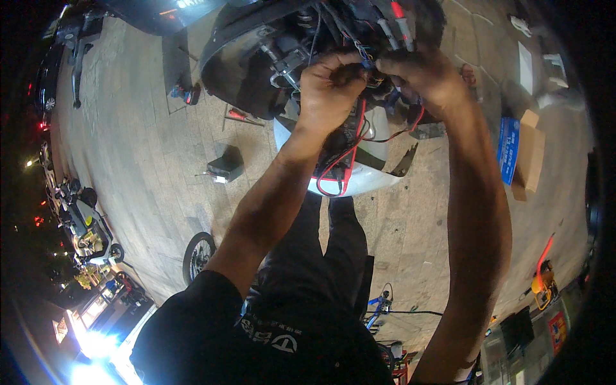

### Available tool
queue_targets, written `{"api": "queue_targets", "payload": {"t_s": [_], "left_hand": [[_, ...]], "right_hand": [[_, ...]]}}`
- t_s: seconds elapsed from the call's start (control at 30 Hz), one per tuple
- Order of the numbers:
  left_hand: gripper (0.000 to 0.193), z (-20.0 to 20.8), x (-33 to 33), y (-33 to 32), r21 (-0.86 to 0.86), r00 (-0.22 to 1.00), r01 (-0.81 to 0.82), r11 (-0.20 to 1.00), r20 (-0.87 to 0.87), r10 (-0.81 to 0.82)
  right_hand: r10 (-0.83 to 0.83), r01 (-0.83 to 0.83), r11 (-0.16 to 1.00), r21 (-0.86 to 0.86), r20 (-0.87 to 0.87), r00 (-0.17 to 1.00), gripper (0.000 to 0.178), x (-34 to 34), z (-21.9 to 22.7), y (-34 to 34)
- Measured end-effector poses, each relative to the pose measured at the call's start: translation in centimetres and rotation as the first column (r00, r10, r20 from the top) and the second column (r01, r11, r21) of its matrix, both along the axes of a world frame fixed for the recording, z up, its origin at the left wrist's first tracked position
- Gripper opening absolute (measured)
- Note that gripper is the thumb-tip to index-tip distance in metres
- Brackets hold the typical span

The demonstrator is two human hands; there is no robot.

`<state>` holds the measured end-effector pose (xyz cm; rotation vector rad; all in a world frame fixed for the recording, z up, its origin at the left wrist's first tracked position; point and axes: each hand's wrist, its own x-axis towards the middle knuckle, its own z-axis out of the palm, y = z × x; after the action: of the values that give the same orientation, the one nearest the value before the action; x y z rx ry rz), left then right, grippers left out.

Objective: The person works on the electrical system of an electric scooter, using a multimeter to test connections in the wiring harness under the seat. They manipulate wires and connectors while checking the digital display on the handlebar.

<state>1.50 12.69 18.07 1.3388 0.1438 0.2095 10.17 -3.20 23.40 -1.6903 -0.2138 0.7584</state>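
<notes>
A bundle of thin coloured wires (363, 54) comes down out of the dark, opened body of a scooter-like vehicle (224, 61). My left hand (330, 90) is closed, its thumb and fingertips pinching the wires by a small blue piece. Facing it, my right hand (427, 76) is also closed on the wires; shadow covers its fingertips. Just above that hand stand two grey probe-like sticks, one with a red end (397, 9). Below my hands, a red and black cable (346, 154) loops over a dark, red-edged case (335, 160) on a whitish curved panel (372, 183).
On the paved ground lie a small black box (224, 165), a red-handled tool (237, 114) and a wheel (198, 256). To the right are an open carton with a blue side (509, 151) and an orange tool (545, 282). A parked scooter (90, 224) stands far left.
</notes>
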Motion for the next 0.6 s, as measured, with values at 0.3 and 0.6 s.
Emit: {"api": "queue_targets", "payload": {"t_s": [0.3, 0.6], "left_hand": [[0.024, -0.2, 0.0, 0.0, -0.016, 1.000, -0.016, 1.000, 0.001, 0.016], [0.018, 0.1, 0.2, 0.2, 0.145, 1.000, -0.008, 0.989, -0.013, 0.010]], "right_hand": [[0.027, -0.030, 0.994, -0.103, -0.030, 0.999, 0.018, 0.6, 0.6, 0.5], [-0.016, 0.017, 0.994, 0.111, -0.005, 1.000, 0.015, 0.5, -1.3, 0.4]]}}
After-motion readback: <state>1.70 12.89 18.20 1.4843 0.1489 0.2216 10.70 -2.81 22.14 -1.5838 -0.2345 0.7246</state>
